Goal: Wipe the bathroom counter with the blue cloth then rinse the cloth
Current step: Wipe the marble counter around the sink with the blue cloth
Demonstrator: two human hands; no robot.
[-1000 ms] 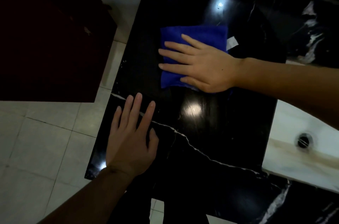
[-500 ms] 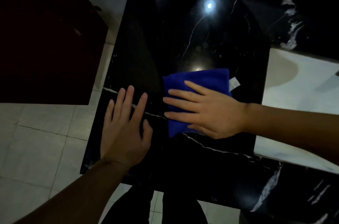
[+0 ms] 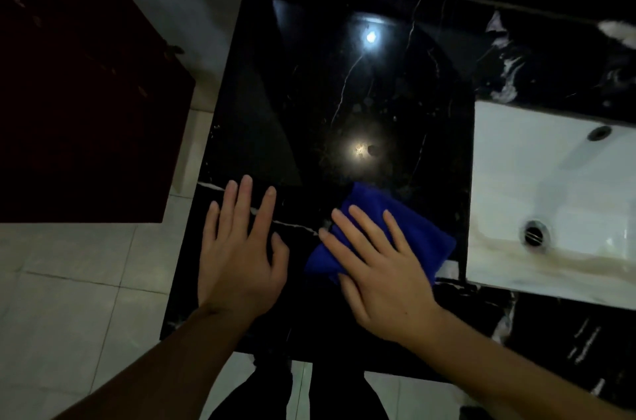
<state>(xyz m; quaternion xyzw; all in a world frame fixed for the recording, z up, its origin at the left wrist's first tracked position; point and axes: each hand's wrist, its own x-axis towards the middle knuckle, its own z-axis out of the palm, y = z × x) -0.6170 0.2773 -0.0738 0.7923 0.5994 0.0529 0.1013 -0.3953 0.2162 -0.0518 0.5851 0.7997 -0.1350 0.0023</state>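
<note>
**Entry: table wipe, near-edge pass**

Head view. Black marble table [image 3: 344,92], glossy, with pale spots showing near the lamp reflection. Blue cloth [image 3: 418,230], folded, lay on the table near its front edge, just left of the white sink [image 3: 550,178]. Right hand [image 3: 382,268] pressed flat on the cloth, fingers [image 3: 361,223] straight and spread, pinching nothing. Left hand [image 3: 237,254] rested flat on the bare table beside it, fingers spread.

Risks, judged: a further pull toward the body could drag the cloth off the front edge; the flat, ungripped palm could slide over the fold and bunch it, leaving streaks.

Change: half a second earlier the cloth sat farther from the front edge and squarer; the right hand had since drawn it nearer and turned it.
</note>
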